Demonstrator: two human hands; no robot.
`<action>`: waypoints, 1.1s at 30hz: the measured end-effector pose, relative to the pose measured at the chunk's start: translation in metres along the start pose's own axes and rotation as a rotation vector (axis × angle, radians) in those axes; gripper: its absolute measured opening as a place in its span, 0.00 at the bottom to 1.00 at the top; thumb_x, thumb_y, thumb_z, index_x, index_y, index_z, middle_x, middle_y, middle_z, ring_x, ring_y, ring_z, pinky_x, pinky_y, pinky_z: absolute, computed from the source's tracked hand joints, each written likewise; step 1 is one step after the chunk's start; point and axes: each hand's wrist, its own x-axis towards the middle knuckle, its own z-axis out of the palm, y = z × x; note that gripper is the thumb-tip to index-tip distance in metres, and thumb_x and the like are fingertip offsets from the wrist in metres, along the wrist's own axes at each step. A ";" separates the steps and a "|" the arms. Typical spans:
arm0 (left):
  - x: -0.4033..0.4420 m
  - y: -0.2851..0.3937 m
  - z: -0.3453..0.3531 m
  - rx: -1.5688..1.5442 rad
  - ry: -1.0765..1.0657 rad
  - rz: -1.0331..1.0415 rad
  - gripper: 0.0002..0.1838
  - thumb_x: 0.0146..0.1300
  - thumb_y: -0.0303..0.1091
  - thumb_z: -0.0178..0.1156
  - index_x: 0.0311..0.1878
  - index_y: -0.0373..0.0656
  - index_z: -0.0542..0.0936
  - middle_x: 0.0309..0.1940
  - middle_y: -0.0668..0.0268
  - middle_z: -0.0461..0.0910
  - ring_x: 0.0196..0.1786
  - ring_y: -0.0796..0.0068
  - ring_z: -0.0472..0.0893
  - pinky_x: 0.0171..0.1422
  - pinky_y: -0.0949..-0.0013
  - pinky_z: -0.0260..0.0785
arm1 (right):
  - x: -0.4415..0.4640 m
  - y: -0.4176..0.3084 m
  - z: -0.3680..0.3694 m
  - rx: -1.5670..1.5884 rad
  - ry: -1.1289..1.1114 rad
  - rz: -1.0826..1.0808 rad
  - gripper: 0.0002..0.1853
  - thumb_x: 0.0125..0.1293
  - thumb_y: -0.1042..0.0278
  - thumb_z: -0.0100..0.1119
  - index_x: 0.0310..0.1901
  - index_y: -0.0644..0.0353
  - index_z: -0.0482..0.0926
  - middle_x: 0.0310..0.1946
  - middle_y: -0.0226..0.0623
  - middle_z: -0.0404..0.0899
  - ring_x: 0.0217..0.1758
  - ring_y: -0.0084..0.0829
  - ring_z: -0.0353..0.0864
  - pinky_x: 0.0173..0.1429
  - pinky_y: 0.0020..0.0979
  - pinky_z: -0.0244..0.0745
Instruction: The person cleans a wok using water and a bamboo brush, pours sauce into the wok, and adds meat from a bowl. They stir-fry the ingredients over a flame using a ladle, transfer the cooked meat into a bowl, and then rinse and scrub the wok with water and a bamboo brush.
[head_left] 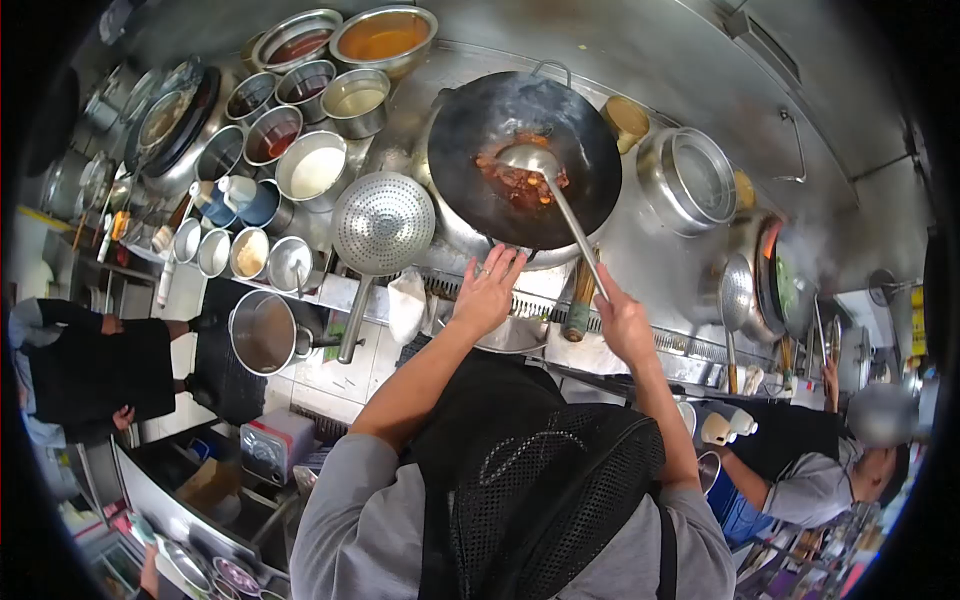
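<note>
Our right hand (625,322) is wrapped around the handle of a ladle (572,220) — its bowl sits among the food (510,190) in the dark wok (460,160). Our left hand (492,285) is stretched out flat, holding nothing, fingers at the wok's near rim — we cannot tell whether they touch.
</note>
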 end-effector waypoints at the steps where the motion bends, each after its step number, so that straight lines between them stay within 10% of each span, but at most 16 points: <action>1: 0.001 -0.002 -0.001 0.010 0.005 0.013 0.41 0.65 0.33 0.61 0.83 0.50 0.62 0.81 0.63 0.62 0.86 0.60 0.56 0.83 0.36 0.56 | -0.001 -0.004 0.011 -0.094 -0.054 0.062 0.33 0.73 0.66 0.64 0.79 0.47 0.69 0.44 0.66 0.85 0.49 0.67 0.85 0.54 0.57 0.80; 19: -0.004 -0.034 -0.034 -0.022 -0.019 0.162 0.42 0.64 0.33 0.65 0.82 0.47 0.63 0.77 0.61 0.66 0.84 0.58 0.59 0.83 0.41 0.56 | -0.027 0.006 0.030 -0.052 0.120 0.084 0.33 0.73 0.68 0.64 0.78 0.42 0.70 0.43 0.59 0.87 0.45 0.63 0.87 0.49 0.55 0.81; 26: -0.005 -0.031 -0.032 -0.040 0.015 0.150 0.41 0.64 0.32 0.63 0.81 0.47 0.63 0.76 0.61 0.66 0.84 0.58 0.59 0.81 0.37 0.58 | -0.005 -0.011 0.041 -0.292 -0.037 0.421 0.26 0.72 0.69 0.64 0.72 0.52 0.78 0.52 0.64 0.84 0.55 0.64 0.85 0.56 0.55 0.81; 29: -0.002 -0.033 -0.028 -0.022 0.008 0.143 0.43 0.64 0.32 0.66 0.82 0.47 0.62 0.78 0.60 0.64 0.85 0.56 0.58 0.82 0.36 0.57 | 0.013 0.023 0.036 -0.048 0.115 0.086 0.28 0.72 0.69 0.63 0.74 0.51 0.76 0.55 0.62 0.84 0.59 0.62 0.84 0.60 0.54 0.81; 33: -0.007 -0.031 -0.028 -0.034 0.009 0.137 0.42 0.64 0.31 0.64 0.82 0.46 0.62 0.79 0.59 0.62 0.85 0.55 0.57 0.82 0.35 0.56 | 0.017 -0.032 0.007 0.025 0.150 0.178 0.27 0.73 0.70 0.64 0.72 0.65 0.76 0.61 0.62 0.82 0.66 0.59 0.82 0.68 0.46 0.78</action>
